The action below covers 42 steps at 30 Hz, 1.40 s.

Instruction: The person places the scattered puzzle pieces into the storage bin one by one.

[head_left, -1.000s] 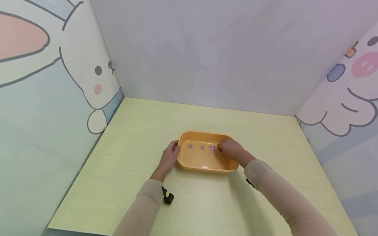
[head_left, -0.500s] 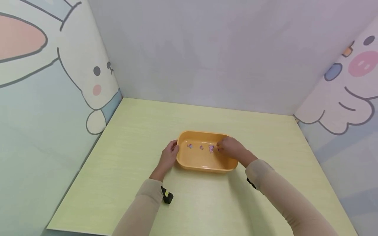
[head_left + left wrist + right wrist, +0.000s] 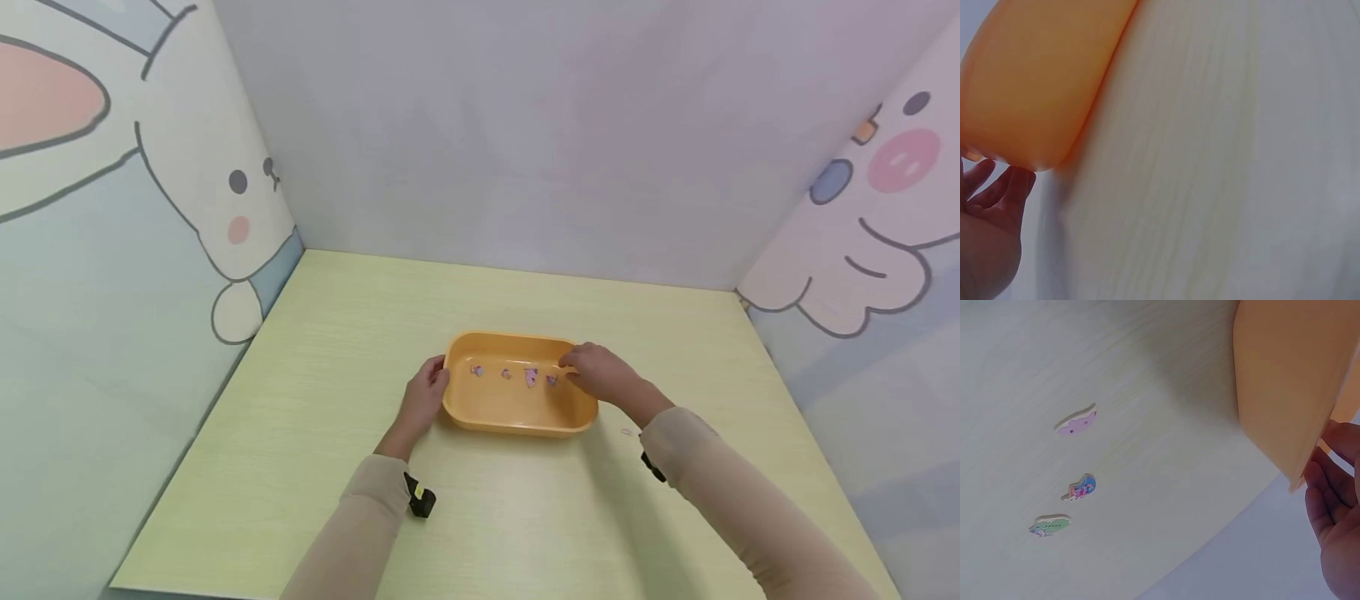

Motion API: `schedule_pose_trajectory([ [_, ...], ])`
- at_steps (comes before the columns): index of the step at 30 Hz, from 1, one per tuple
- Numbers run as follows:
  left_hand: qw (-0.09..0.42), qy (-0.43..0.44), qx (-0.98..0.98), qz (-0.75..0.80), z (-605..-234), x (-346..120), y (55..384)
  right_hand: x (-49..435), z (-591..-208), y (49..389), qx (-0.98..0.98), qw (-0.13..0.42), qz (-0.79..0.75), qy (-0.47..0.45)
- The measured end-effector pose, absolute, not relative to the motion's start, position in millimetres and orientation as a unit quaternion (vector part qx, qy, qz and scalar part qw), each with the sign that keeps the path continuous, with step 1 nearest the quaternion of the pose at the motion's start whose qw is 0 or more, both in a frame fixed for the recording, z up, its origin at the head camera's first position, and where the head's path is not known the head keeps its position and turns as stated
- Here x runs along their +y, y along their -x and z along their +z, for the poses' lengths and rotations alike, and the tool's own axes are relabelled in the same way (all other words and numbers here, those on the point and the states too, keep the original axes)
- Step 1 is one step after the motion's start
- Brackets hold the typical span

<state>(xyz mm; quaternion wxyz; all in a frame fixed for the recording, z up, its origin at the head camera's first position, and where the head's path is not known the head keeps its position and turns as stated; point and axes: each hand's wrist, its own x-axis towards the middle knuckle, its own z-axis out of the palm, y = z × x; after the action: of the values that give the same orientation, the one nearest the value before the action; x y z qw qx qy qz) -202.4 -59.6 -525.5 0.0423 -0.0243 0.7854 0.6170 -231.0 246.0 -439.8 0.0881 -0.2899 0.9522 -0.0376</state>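
An orange plastic tray [image 3: 517, 430] stands on the table. My left hand [image 3: 422, 398] touches the outside of its left end; in the left wrist view the fingertips [image 3: 1021, 178] lie against the outer wall. Several small printed cut-out pieces [image 3: 531, 377] lie in a loose row on the tray floor. My right hand [image 3: 611, 375] reaches over the right end, thumb and fingers apart, just beside the rightmost piece [image 3: 552, 380]. In the right wrist view no piece shows between its fingers [image 3: 1316, 509].
On the table right of the tray lie a lilac piece [image 3: 1077, 421], a blue and pink piece [image 3: 1080, 487] and a green piece [image 3: 1049, 525]. The light yellow table [image 3: 360, 317] meets a grey back wall [image 3: 510, 150] and cartoon-printed side walls [image 3: 172, 275].
My right hand has let go of the rightmost piece and drawn back slightly to the right, uncovering it. My left hand stays at the tray's end. The head view has shifted slightly.
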Motion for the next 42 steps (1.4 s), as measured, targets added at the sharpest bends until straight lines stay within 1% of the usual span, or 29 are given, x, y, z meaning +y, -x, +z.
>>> schedule_pose_trajectory([
  [5, 0.038, 0.023, 0.788, 0.613, -524.4, -60.4, 202.5, 254.8, -435.0, 227.4, 0.954, 0.089, -0.04, 0.285],
  [15, 0.046, 0.03, 0.789, 0.613, -523.8, -60.7, 202.6, 273.1, -428.1, 219.6, 0.958, 0.071, -0.072, 0.268],
  [24, 0.044, 0.034, 0.794, 0.606, -519.9, -60.1, 201.7, 289.0, -422.4, 214.4, 0.962, 0.068, -0.078, 0.255],
  [42, 0.047, 0.036, 0.795, 0.604, -515.5, -57.0, 201.2, 328.0, -438.4, 201.1, 0.964, 0.07, -0.08, 0.245],
])
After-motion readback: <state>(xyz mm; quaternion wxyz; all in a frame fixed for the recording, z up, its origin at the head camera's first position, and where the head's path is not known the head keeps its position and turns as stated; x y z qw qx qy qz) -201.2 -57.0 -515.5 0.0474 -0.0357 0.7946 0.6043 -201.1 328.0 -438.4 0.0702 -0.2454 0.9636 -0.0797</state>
